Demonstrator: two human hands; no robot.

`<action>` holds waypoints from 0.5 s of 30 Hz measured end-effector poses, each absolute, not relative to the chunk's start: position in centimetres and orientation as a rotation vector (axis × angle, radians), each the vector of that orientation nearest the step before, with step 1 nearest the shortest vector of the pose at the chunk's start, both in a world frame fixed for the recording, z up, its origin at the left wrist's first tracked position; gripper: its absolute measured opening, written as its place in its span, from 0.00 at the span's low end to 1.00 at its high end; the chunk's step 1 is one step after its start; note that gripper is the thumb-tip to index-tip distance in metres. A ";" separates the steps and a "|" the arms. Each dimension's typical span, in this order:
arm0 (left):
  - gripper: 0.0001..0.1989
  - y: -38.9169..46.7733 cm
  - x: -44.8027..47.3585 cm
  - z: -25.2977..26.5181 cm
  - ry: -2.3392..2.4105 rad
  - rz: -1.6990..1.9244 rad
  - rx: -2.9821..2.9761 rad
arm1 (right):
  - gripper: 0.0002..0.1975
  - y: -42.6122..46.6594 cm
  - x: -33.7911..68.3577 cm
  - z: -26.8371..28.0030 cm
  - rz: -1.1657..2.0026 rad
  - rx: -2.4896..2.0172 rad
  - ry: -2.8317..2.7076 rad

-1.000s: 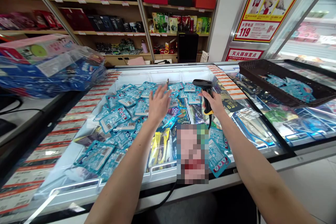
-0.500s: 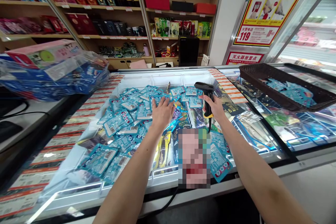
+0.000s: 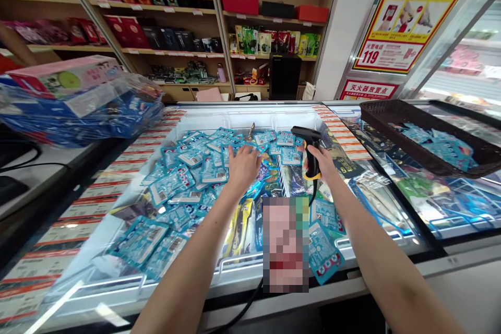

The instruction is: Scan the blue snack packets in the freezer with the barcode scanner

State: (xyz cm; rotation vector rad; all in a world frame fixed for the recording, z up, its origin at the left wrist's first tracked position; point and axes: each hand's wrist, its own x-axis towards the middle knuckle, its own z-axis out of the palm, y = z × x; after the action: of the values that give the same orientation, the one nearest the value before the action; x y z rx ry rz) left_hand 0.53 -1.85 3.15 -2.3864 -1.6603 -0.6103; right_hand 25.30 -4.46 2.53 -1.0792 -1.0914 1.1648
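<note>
My right hand [image 3: 323, 162] is wrapped round the handle of a black and yellow barcode scanner [image 3: 307, 133], whose head tilts up toward the left. Its cable runs down behind a pixelated patch. My left hand [image 3: 243, 167] reaches over a spread of blue packets [image 3: 191, 156], palm down with its fingers stretched forward and a little apart. The fingertips are at the packets; whether they press on one I cannot tell. Many packets show white barcode labels. More blue packets [image 3: 324, 253] lie at the near right, beside the pixelated patch.
The packets lie on a glass-topped freezer with price strips [image 3: 117, 193] along its side. A brown basket [image 3: 426, 151] with blue packets stands at the right. Plastic-wrapped boxes [image 3: 78, 99] sit at the left. Stocked shelves [image 3: 164, 52] line the back. Part of another person's arm [image 3: 18, 44] shows far left.
The view has shifted slightly. Both hands stay in nearly the same places, the scanner still in my right hand. A person's arm has come into view at the far left.
</note>
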 end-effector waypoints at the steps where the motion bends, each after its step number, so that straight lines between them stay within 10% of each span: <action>1: 0.17 -1.2 0.8 3.3 -1.681 -0.625 -2.414 | 0.25 -4.4 25.3 2.5 1.173 -1.084 -1.106; 15: 0.23 8.8 5.0 2.3 -1.883 -0.522 -2.548 | 0.24 -4.5 25.1 3.0 1.123 -1.171 -1.185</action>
State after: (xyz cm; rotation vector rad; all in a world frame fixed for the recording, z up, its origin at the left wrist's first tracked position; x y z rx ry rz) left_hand 5.00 8.81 2.28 -2.5482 -1.8828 -0.5222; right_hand 25.10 -4.45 3.03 -1.1707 -1.1851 1.1234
